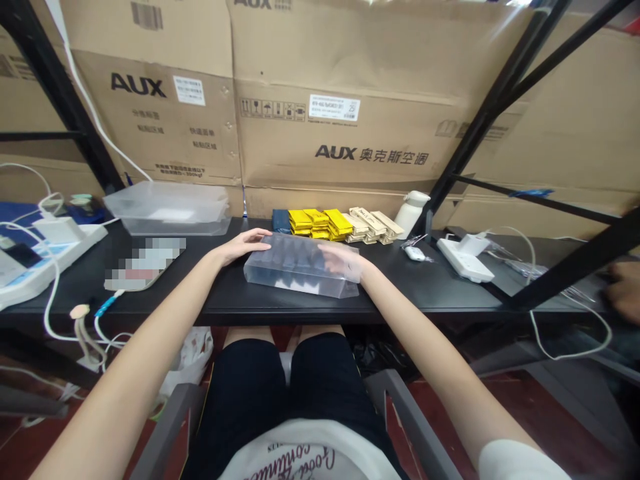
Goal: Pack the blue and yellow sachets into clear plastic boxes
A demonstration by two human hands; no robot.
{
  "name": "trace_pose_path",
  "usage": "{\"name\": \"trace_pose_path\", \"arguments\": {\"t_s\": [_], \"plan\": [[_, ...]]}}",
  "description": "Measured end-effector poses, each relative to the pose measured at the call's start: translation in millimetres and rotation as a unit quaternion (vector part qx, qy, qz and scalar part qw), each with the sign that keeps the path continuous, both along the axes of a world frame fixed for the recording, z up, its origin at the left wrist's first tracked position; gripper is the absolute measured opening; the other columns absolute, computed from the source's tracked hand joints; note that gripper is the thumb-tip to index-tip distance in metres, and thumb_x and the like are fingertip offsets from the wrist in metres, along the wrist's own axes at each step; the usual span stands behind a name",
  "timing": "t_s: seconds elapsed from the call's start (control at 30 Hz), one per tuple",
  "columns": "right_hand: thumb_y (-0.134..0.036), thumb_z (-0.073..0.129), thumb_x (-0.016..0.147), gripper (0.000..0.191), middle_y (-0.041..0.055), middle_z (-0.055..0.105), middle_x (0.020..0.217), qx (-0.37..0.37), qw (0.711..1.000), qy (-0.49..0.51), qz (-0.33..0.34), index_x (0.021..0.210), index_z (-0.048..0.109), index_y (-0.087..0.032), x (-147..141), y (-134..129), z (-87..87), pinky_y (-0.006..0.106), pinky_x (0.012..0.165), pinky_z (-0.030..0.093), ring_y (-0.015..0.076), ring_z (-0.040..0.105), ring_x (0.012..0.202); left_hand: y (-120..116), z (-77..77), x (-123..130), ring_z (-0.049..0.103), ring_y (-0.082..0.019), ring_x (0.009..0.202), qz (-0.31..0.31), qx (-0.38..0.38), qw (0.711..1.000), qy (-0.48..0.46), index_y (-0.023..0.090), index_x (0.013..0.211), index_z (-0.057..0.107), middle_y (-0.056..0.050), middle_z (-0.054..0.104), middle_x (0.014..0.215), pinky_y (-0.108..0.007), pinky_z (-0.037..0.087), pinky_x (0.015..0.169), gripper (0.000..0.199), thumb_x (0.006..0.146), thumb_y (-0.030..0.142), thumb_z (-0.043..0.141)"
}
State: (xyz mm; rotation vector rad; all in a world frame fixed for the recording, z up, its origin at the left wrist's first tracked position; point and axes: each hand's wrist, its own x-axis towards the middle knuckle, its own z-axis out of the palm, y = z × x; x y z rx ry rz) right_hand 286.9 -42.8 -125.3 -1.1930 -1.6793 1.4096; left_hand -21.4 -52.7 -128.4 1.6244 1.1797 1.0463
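Note:
A clear plastic box [300,283] with a divided interior lies near the desk's front edge. My left hand [245,247] grips its rear left corner, thumb on the near side and fingers along the back. At the box's right end, my right hand [343,261] shows blurred through the translucent plastic, its fingers stretched out to the left. Whether that hand is inside the box or behind its wall, I cannot tell. Just behind the box are stacked yellow packets [320,223], beige packets [373,225] and a dark blue packet [281,221].
Stacked clear trays [167,207] and a phone [145,265] on a cable are at left. White power strips [465,259] with cords lie on both sides. A white bottle [412,213] stands at back right by a black rack post. At far right another person's hand [625,290] shows.

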Motion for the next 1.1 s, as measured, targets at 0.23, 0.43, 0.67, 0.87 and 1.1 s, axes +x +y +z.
{"name": "trace_pose_path", "arguments": {"t_s": [0.23, 0.43, 0.67, 0.87, 1.1], "plan": [[-0.026, 0.076, 0.076, 0.029, 0.0065, 0.072, 0.106, 0.009, 0.998, 0.035, 0.045, 0.104, 0.07, -0.018, -1.0, 2.3, -4.3, 0.025, 0.076, 0.059, 0.0135, 0.069, 0.084, 1.8, -1.3, 6.1, 0.051, -0.029, 0.127, 0.016, -0.013, 1.0, -0.017, 0.027, 0.108, 0.069, -0.004, 0.068, 0.12, -0.039, 0.039, 0.106, 0.053, 0.058, 0.039, 0.083], [-0.027, 0.08, 0.068, 0.029, 0.0066, 0.064, 0.129, 0.048, 0.994, 0.039, 0.086, 0.095, 0.075, -0.021, -11.0, -2.1, -9.9, 0.032, 0.086, 0.058, 0.0196, 0.069, 0.099, 10.8, 0.1, 0.4, 0.066, -0.028, 0.1, 0.061, -0.047, 0.996, -0.046, 0.024, 0.108, 0.069, -0.004, 0.071, 0.105, -0.037, 0.052, 0.085, 0.057, 0.055, 0.04, 0.081], [-0.026, 0.07, 0.07, 0.022, 0.009, 0.076, 0.098, 0.142, 0.982, -0.054, 0.113, 0.088, 0.076, -0.015, 11.6, 2.0, 5.0, 0.034, 0.081, 0.058, 0.0219, 0.071, 0.09, 15.8, 4.0, -16.7, 0.069, -0.028, 0.093, 0.115, -0.067, 0.987, -0.09, 0.024, 0.1, 0.072, -0.005, 0.073, 0.106, -0.035, 0.054, 0.075, 0.047, 0.054, 0.03, 0.079], [-0.017, 0.042, 0.082, 0.026, 0.0075, 0.07, 0.073, 0.279, 0.949, -0.129, -0.074, 0.08, 0.068, -0.013, 16.9, 49.2, 28.2, 0.03, 0.063, 0.055, 0.016, 0.066, 0.064, 20.5, 3.3, -23.4, 0.068, -0.027, 0.1, 0.144, -0.071, 0.978, -0.137, 0.027, 0.102, 0.069, -0.004, 0.068, 0.122, -0.033, 0.055, 0.076, 0.05, 0.053, 0.019, 0.074], [-0.009, 0.058, 0.075, 0.02, 0.0072, 0.071, 0.106, 0.415, 0.859, -0.296, 0.044, 0.087, 0.073, -0.017, -72.8, 91.8, 52.2, 0.034, 0.098, 0.043, 0.0211, 0.062, 0.105, 20.9, 2.1, -26.3, 0.07, -0.025, 0.08, 0.125, -0.107, 0.978, -0.129, 0.023, 0.101, 0.07, -0.003, 0.074, 0.091, -0.034, 0.055, 0.069, 0.051, 0.051, 0.016, 0.072]]}}
